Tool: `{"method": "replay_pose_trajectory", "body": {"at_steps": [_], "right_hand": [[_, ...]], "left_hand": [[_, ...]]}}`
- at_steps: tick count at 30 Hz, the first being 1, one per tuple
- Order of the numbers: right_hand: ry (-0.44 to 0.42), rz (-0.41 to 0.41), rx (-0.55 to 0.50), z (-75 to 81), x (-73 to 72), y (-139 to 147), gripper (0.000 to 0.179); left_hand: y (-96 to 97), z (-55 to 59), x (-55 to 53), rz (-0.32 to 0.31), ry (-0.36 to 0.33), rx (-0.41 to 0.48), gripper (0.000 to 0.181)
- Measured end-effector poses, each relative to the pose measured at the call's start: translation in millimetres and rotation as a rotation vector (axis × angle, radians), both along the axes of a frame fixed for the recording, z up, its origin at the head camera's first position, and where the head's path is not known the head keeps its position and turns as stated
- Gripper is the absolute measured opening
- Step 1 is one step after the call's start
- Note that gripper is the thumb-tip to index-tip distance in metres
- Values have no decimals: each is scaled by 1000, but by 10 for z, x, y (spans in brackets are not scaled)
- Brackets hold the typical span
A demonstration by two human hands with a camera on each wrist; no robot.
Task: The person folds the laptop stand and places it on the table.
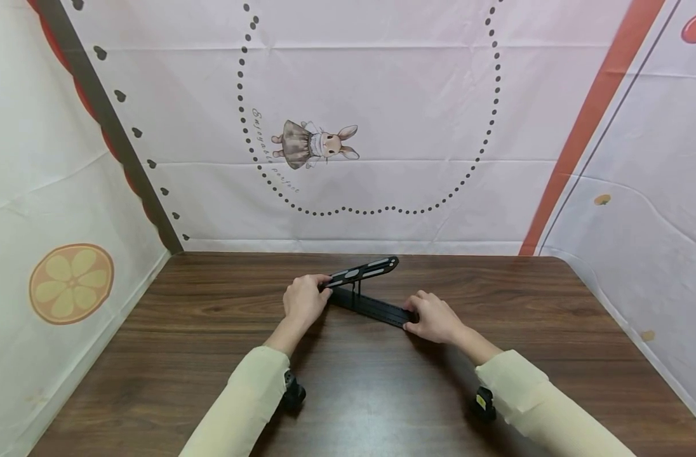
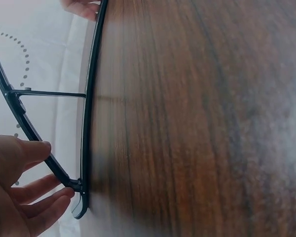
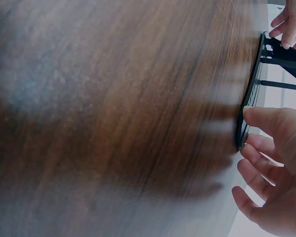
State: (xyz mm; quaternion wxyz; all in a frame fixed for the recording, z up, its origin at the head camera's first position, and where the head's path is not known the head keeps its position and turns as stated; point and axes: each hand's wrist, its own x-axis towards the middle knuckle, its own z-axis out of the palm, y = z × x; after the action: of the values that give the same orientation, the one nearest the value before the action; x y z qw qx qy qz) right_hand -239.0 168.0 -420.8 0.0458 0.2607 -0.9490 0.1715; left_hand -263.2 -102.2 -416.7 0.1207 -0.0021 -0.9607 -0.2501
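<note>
"While the printed cloth [image 1: 416,114] is hanging beyond your work, the wooden table [image 1: 371,393] is spreading beneath both your hands."

"And your pale sleeves [image 1: 239,403] are showing over its near part. Where is the black folding stand [image 1: 376,308] sitting?"

"It's sitting toward the far side of the table, between your hands. Its long axis is running from left to right, slanting slightly nearer you at the right end."

"Which way is each part lying from your grip?"

"The lower bar [image 1: 390,313] is stretching from one hand to the other. The raised bar [image 1: 352,273] is leaning up and rightward from your left grip, its free end standing apart from your right hand [image 1: 436,317]."

"So your left hand [image 1: 305,301] is being the nearer one?"

"Yes. It's pinching the hinge end, its thumb pressing on the raised bar and a fingertip touching by the hinge [image 2: 76,185]. Your right hand is pinching the lower bar's opposite end between thumb and finger, so that bar is extending leftward and away from it."

"And the thin struts [image 2: 54,93]?"

"They're bridging the two bars, between your hands, touching neither."
</note>
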Motion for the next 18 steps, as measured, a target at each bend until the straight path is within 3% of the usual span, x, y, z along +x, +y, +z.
{"method": "replay_pose_trajectory", "body": {"at_steps": [11, 18], "right_hand": [[-22, 33, 39, 30, 44, 37, 30], [-13, 34, 69, 36, 97, 45, 29]], "left_hand": [[64, 6, -55, -2, 5, -11, 26], [113, -10, -80, -34, 29, -13, 26]]}}
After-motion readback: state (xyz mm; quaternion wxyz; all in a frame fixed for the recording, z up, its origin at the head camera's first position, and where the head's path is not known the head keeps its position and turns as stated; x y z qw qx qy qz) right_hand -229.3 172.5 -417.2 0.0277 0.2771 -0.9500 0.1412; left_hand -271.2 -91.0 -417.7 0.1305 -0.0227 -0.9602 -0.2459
